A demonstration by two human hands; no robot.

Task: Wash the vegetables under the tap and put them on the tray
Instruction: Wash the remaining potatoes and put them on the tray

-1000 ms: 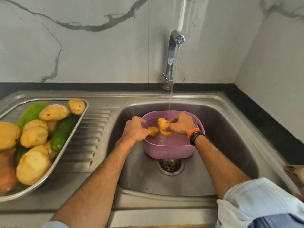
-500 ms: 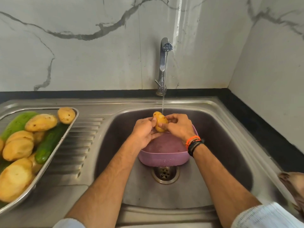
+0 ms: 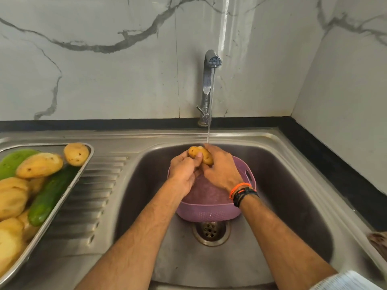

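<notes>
A small yellow potato [image 3: 200, 155] is held over the sink under the thin stream from the tap [image 3: 210, 84]. My left hand [image 3: 184, 172] grips it from the left, thumb across its face. My right hand [image 3: 222, 170] grips it from the right and above. Below both hands sits a purple colander basket [image 3: 209, 212] holding water. On the left, a steel tray [image 3: 83, 170] carries several potatoes [image 3: 39, 165], a dark green cucumber [image 3: 50, 193] and a pale green vegetable [image 3: 12, 162].
The steel sink basin [image 3: 282, 185] has its drain [image 3: 210, 230] just in front of the colander. A ribbed drainboard [image 3: 94, 195] lies between tray and basin. Marble walls close the back and right. A brownish object [image 3: 379, 241] rests at the sink's right edge.
Both hands lifted the potato out of the colander and up into the water stream. Since half a second ago they have kept it there, turning it slightly.
</notes>
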